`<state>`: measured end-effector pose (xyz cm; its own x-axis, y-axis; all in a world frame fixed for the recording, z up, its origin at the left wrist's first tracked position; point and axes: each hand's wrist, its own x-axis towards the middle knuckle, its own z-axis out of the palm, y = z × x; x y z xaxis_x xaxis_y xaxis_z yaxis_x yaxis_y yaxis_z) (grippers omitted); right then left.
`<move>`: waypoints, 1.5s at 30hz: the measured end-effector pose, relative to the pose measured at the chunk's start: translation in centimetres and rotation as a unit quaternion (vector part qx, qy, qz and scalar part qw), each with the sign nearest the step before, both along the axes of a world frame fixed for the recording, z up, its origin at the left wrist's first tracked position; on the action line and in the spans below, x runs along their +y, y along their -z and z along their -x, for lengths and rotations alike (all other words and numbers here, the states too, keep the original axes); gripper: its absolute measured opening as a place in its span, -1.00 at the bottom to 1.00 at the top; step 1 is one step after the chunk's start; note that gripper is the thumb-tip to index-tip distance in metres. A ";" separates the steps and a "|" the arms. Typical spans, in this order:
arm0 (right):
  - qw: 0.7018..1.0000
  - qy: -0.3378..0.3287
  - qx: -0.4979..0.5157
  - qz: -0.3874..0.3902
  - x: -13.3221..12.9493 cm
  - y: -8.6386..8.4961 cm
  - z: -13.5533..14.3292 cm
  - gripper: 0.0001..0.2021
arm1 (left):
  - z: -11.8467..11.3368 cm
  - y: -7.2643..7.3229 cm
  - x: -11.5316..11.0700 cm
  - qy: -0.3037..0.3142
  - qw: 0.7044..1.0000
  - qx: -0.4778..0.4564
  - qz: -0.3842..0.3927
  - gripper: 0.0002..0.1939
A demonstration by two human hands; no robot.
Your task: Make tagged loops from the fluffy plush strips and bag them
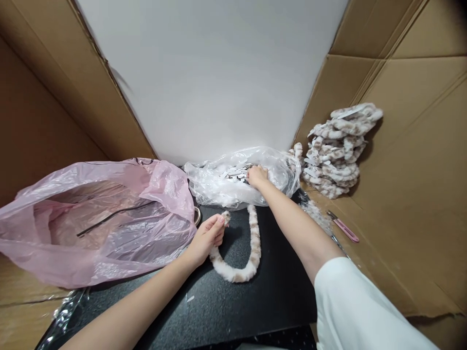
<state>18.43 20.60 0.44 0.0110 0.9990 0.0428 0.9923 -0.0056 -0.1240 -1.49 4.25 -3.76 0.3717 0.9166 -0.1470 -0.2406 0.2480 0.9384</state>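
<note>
A fluffy white and brown strip (pixel 239 274) lies in a U shape on the black tabletop (pixel 204 311). My left hand (pixel 210 234) is closed on the strip near its left end, the fingers pinched together. Farther back, my right hand (pixel 257 176) reaches into an open clear plastic bag (pixel 215 192) full of small white and silvery flat pieces (pixel 235 173). Its fingers are curled down at the pieces, and whatever they hold is hidden.
At the left a large pink plastic bag (pixel 146 248) lies open with a dark thin strip in it. Fluffy loops (pixel 337 150) are piled at the right beside a cardboard wall (pixel 412 170). A pink cutter (pixel 345 227) lies on cardboard.
</note>
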 end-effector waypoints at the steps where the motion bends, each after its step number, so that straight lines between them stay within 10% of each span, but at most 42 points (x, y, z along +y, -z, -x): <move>1: 1.000 -0.002 0.005 0.000 0.0 0.0 0.1 -0.66 | 0.0 0.0 0.0 0.002 1.000 0.003 -0.003 -0.54; 7: 0.994 -0.003 0.103 -0.031 -0.8 -2.3 0.0 -0.84 | 0.0 -0.2 -0.2 0.000 0.999 0.024 -0.028 -0.55; 12: 0.971 -0.060 0.206 -0.101 -7.0 -4.4 -1.0 -0.76 | -0.1 -0.4 -0.4 0.003 0.997 0.053 -0.053 -0.56; 20: 0.876 -0.163 0.449 -0.068 -18.7 0.6 0.8 -0.82 | -0.3 -1.1 -1.1 0.027 0.981 0.136 -0.134 -0.64; 36: 0.840 -0.223 0.468 -0.159 -20.5 2.8 2.1 -0.87 | -0.3 -1.6 -1.7 0.048 0.934 0.261 -0.239 -0.71; 45: 0.730 -0.107 0.674 -0.024 -19.7 4.0 2.2 -0.84 | -0.3 -1.5 -1.8 0.076 0.937 0.237 -0.246 -0.70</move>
